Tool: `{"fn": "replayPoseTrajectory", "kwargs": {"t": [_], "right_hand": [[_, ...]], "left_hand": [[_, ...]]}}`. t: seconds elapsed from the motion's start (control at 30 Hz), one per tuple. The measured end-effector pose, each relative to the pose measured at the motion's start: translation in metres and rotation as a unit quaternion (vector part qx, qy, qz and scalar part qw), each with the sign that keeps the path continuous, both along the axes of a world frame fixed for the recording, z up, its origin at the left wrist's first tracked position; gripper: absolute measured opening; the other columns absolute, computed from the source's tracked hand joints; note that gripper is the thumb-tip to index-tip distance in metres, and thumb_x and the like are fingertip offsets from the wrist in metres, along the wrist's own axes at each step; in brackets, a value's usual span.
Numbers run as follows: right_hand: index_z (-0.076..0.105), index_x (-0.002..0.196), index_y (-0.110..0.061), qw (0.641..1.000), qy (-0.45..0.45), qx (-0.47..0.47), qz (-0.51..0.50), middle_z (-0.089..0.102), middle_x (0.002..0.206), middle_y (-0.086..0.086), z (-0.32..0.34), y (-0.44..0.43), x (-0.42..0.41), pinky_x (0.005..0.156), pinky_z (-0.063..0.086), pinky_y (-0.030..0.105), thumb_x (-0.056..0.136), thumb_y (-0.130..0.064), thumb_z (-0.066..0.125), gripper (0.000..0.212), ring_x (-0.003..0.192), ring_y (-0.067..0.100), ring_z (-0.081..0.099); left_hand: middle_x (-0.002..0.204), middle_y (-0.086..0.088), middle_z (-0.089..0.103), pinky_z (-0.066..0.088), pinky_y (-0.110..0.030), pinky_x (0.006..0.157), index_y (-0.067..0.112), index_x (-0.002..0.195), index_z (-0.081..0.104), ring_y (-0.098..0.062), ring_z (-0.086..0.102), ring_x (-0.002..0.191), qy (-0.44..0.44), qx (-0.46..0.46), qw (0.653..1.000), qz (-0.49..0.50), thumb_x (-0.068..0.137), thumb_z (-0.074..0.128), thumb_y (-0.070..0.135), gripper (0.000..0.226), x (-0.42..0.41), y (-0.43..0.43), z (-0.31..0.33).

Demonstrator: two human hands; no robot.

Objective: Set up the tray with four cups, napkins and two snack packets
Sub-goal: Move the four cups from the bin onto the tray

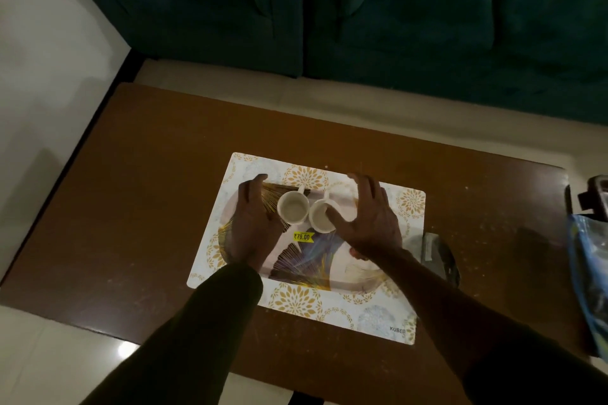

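A patterned tray (306, 268) with a yellow price sticker lies on a floral placemat (371, 319). Two white cups stand side by side on the tray's far half: the left cup (292, 208) and the right cup (320, 216), both empty, handles pointing away. My left hand (251, 222) rests flat just left of the left cup, fingers stretched out. My right hand (368, 219) hovers with spread fingers beside the right cup, its thumb near the rim. Neither hand holds anything.
The placemat sits on a brown wooden table (148, 207). A dark wrapped packet (431, 250) lies right of the mat. A blue plastic bag (589, 273) and a dark object (592, 197) are at the table's right edge. A dark green sofa (362, 10) stands beyond.
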State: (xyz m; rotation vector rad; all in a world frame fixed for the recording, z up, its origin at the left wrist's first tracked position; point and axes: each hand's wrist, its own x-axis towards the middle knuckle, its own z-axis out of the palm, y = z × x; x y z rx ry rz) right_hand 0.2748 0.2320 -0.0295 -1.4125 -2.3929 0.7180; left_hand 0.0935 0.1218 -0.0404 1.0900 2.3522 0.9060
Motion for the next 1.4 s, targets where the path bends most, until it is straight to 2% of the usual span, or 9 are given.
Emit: {"fn": "replayPoseTrajectory", "kwargs": {"t": [0.23,0.4,0.67,0.87,0.97,1.07,1.2,1.3,1.4], "right_hand": [[0.047,0.129,-0.017,0.995,0.01,0.081,-0.062,0.049,0.127,0.004,0.036,0.069,0.066,0.07,0.047,0.029,0.086,-0.052,0.057,0.056,0.115,0.021,0.05],[0.044,0.132,-0.017,0.989,-0.011,0.05,-0.137,0.043,0.136,0.005,0.049,0.104,0.16,0.088,0.05,0.036,0.087,-0.038,0.061,0.053,0.125,0.023,0.043],[0.052,0.119,-0.003,0.966,-0.011,0.061,-0.251,0.05,0.125,0.016,0.068,0.149,0.357,0.091,0.044,0.039,0.082,-0.011,0.06,0.039,0.117,0.034,0.048],[0.056,0.107,-0.006,0.929,0.03,0.048,-0.365,0.056,0.113,0.015,0.06,0.183,0.484,0.086,0.044,0.041,0.082,-0.013,0.059,0.027,0.108,0.036,0.053],[0.055,0.112,-0.005,0.909,0.04,0.037,-0.413,0.057,0.116,0.017,0.045,0.198,0.54,0.088,0.041,0.037,0.082,-0.016,0.063,0.033,0.11,0.037,0.053],[0.051,0.122,-0.007,0.901,0.033,-0.026,-0.432,0.055,0.126,0.015,0.029,0.213,0.579,0.09,0.035,0.029,0.081,-0.017,0.059,0.044,0.118,0.031,0.049],[0.05,0.12,-0.005,0.908,-0.001,-0.076,-0.413,0.057,0.124,0.015,0.011,0.232,0.611,0.083,0.038,0.03,0.083,-0.024,0.06,0.043,0.116,0.031,0.05],[0.047,0.124,-0.01,0.922,0.017,-0.09,-0.375,0.056,0.125,0.012,0.008,0.241,0.617,0.083,0.038,0.031,0.07,-0.044,0.062,0.064,0.116,0.03,0.051],[0.045,0.13,-0.016,0.944,0.052,-0.059,-0.32,0.055,0.131,0.008,0.008,0.248,0.616,0.089,0.045,0.038,0.05,-0.059,0.049,0.091,0.115,0.028,0.052]], "left_hand": [[0.135,-0.007,0.052,0.055,-0.045,0.089,0.018,0.141,0.043,-0.03,0.058,0.115,0.043,0.057,0.996,-0.058,0.082,0.062,0.012,0.063,0.063,0.077,0.036],[0.138,-0.006,0.051,0.056,-0.033,0.084,0.019,0.146,0.038,-0.021,0.058,0.113,0.037,0.091,0.986,-0.132,0.087,0.06,0.019,0.063,0.145,0.132,0.045],[0.152,-0.002,0.04,0.051,-0.045,0.101,0.034,0.147,0.028,-0.024,0.045,0.135,-0.023,0.06,0.968,-0.243,0.091,0.061,0.026,0.066,0.316,0.213,0.041],[0.148,-0.003,0.044,0.048,-0.036,0.101,0.033,0.149,0.029,-0.023,0.047,0.132,-0.043,0.045,0.953,-0.298,0.091,0.064,0.024,0.068,0.444,0.273,0.032],[0.136,-0.007,0.053,0.046,-0.03,0.095,0.027,0.148,0.036,-0.025,0.054,0.121,-0.068,0.033,0.947,-0.312,0.087,0.069,0.019,0.07,0.503,0.303,0.025],[0.132,-0.01,0.053,0.051,-0.038,0.097,0.024,0.148,0.037,-0.024,0.058,0.112,-0.107,0.006,0.941,-0.321,0.083,0.073,0.016,0.075,0.549,0.326,0.019],[0.145,-0.012,0.046,0.042,-0.043,0.11,0.024,0.151,0.032,-0.027,0.048,0.131,-0.128,-0.03,0.925,-0.357,0.08,0.077,0.02,0.084,0.594,0.345,0.007],[0.149,-0.009,0.044,0.035,-0.036,0.113,0.02,0.149,0.035,-0.024,0.041,0.138,-0.127,-0.035,0.909,-0.395,0.079,0.079,0.016,0.083,0.619,0.365,-0.001],[0.149,-0.007,0.043,0.037,-0.04,0.114,0.018,0.147,0.039,-0.024,0.041,0.138,-0.095,-0.029,0.898,-0.428,0.083,0.074,0.01,0.074,0.637,0.383,-0.006]]}}
